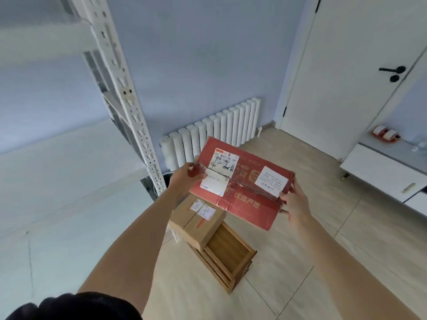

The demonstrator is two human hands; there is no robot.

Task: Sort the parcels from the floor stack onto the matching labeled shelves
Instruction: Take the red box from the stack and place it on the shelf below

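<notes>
A: What did the room look like?

B: The wall (pixel 196 54) was pale blue-grey, evenly lit with soft daylight. A white ribbed radiator (pixel 215 132) stood against it, low to the floor.

A: And the floor?

B: Large beige tiles (pixel 323 262) with thin dark grout lines.

A: Any doors or furniture?

B: A white door (pixel 342 65) stood at the right, with a black lever handle (pixel 392 70) and a round black lock below it. Nearer, at the right edge, was a white cabinet (pixel 379 174) with a grey top. Two small objects sat on it, possibly tape rolls (pixel 385 134), too blurred to be sure.
</notes>
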